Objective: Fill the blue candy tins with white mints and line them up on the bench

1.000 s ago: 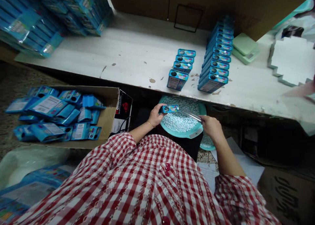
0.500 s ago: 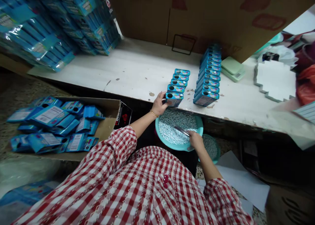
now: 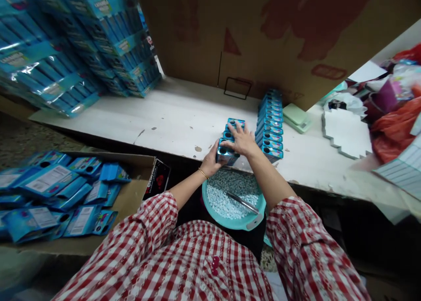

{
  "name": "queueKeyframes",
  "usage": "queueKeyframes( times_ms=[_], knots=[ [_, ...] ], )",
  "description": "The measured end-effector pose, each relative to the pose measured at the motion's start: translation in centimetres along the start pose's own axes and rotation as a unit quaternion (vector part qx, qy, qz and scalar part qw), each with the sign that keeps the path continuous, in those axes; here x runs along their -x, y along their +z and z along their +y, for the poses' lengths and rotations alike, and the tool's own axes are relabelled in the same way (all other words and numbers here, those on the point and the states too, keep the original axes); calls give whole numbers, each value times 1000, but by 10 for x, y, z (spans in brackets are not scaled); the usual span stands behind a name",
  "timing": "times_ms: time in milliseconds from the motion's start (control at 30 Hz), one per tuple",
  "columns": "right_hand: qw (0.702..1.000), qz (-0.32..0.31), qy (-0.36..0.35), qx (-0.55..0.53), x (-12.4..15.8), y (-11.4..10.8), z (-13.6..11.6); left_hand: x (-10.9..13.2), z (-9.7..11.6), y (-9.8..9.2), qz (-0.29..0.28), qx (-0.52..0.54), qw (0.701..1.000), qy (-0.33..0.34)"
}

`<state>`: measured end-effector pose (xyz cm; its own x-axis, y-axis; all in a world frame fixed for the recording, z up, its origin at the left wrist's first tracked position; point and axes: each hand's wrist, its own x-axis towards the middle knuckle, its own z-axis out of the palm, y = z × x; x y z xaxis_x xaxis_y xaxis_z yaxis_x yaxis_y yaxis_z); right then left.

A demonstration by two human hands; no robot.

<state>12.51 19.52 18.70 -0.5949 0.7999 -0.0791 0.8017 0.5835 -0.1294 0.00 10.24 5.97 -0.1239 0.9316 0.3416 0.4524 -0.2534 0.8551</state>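
Note:
My left hand is closed on the side of a small blue candy box, the front one of a short row at the table's edge. Over that row reaches my right hand, fingers spread across the box tops and partly hiding them. Dark round openings show on the box tops. Just below, a turquoise basin holds many small pale-blue candies. A metal scoop lies in them, its handle leaning on the rim; no hand touches it.
A longer row of blue boxes stands right of my hands, beside a pale-green scale. Left is a carton of loose boxes; wrapped stacks rise behind it. A large cardboard box stands at the back.
My right hand has let go of the scoop, leaving it in the basin, and has moved up onto the short row. My left hand stays at the front box. The view has tilted upward.

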Motion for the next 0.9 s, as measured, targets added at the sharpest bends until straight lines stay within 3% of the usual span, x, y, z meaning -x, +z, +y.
queueKeyframes(
  times_ms=[133,233,500,700,800,900],
  knots=[
    [1000,-13,5,-3,-25,10,12,-11,-4,9,10,-1,1000,4],
    [1000,-6,-3,3,-40,8,27,-35,-11,19,13,7,1000,3],
    [998,-14,27,59,-133,-17,84,-144,-35,54,-1,30,999,-19],
    [997,2,33,67,-205,-21,143,-226,-56,82,-18,42,999,-23],
    [997,-1,47,60,-235,-16,173,-254,-62,98,-18,53,998,-31],
    [998,1,47,47,-243,-16,188,-265,-63,108,-22,60,997,-52]
  ],
)
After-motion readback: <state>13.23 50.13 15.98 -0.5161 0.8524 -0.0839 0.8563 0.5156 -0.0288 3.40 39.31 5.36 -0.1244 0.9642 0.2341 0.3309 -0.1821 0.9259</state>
